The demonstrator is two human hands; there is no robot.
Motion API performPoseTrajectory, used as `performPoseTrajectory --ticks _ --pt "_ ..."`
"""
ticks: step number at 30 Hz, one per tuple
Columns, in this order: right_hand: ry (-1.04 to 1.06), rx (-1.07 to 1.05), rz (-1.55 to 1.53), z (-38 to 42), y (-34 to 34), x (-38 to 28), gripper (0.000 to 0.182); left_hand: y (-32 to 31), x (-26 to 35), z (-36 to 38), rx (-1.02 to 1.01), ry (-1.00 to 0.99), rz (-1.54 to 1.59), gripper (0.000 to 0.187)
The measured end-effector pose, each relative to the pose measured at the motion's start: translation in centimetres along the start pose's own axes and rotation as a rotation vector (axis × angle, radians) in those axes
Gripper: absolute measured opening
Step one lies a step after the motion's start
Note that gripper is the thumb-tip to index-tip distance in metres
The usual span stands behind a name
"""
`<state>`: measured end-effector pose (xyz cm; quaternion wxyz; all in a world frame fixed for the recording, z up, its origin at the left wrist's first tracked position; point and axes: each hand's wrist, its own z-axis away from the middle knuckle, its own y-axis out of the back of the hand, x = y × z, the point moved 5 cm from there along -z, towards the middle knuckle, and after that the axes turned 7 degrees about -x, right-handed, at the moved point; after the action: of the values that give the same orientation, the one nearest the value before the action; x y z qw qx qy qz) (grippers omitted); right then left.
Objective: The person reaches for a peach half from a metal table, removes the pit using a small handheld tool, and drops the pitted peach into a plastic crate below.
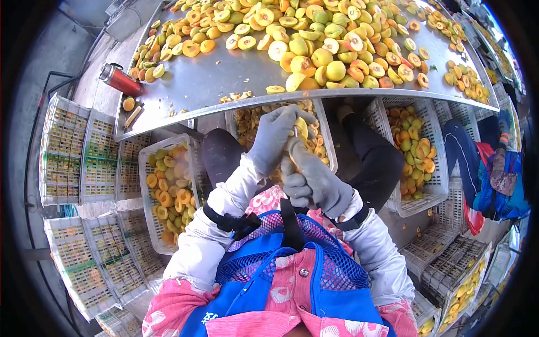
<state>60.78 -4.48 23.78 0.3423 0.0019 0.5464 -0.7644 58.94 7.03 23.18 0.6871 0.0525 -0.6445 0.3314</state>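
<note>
Both my hands wear grey gloves and meet in front of my lap, over a crate of fruit scraps. My left hand (274,136) is closed on a yellow peach half (302,130), gripping it near the fingertips. Up against the same piece comes my right hand (318,178), its thumb side at the fruit and its other fingers curled into the palm. A small metallic glint shows beside the fruit, but whatever the right fingers hold is hidden. Below the hands, the scrap crate (331,147) sits between my knees.
Halved peaches (331,48) are heaped on the metal table (224,73) ahead. A red flask (122,80) lies at its left edge. Crates of peach halves stand at left (147,210) and right (435,194). Stacked crates (64,151) line the far left. Another person (494,174) sits at right.
</note>
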Motion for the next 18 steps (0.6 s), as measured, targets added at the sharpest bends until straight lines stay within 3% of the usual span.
performPoseTrajectory --ticks 1,3,7,9,10,11,13,15,17,18 --pt "0.004 0.001 -0.001 0.1 0.1 -0.1 0.047 0.1 0.0 -0.3 -0.004 0.001 -0.001 0.039" --pt "-0.034 -0.08 -0.079 0.4 0.1 0.2 0.047 0.8 -0.2 -0.4 0.064 -0.077 -0.334 0.036" --pt "0.009 -0.096 -0.113 -0.5 1.2 0.3 0.045 1.3 -1.3 -1.4 0.05 -0.266 -0.284 0.028" --pt "-0.123 -0.654 -0.606 -2.1 3.6 1.2 0.047 0.2 -1.2 -0.7 0.156 -0.037 -0.02 0.028" --pt "-0.089 -0.449 -0.511 -1.6 3.1 1.2 0.047 0.3 -1.9 -0.8 0.19 -0.014 0.009 0.025" --pt "-0.043 -0.255 -0.39 -0.9 2.5 0.6 0.048 0.5 -1.8 -0.7 0.206 -0.031 -0.168 0.022" --pt "-0.053 -0.496 -0.508 -0.4 1.9 0.8 0.049 0.0 -2.1 -0.7 0.171 -0.185 -0.166 0.024" --pt "-0.013 -0.396 -0.391 -0.3 1.7 1.1 0.046 0.2 -1.3 -0.2 0.023 -0.204 -0.286 0.025" --pt "-0.005 -0.14 -0.27 -0.2 1.6 1.1 0.05 0.4 -2.4 -0.7 -0.086 -0.205 -0.042 0.028" --pt "-0.01 -0.143 -0.262 -0.7 1.6 1.0 0.05 0.5 -2.8 -0.5 -0.08 -0.212 -0.043 0.028"
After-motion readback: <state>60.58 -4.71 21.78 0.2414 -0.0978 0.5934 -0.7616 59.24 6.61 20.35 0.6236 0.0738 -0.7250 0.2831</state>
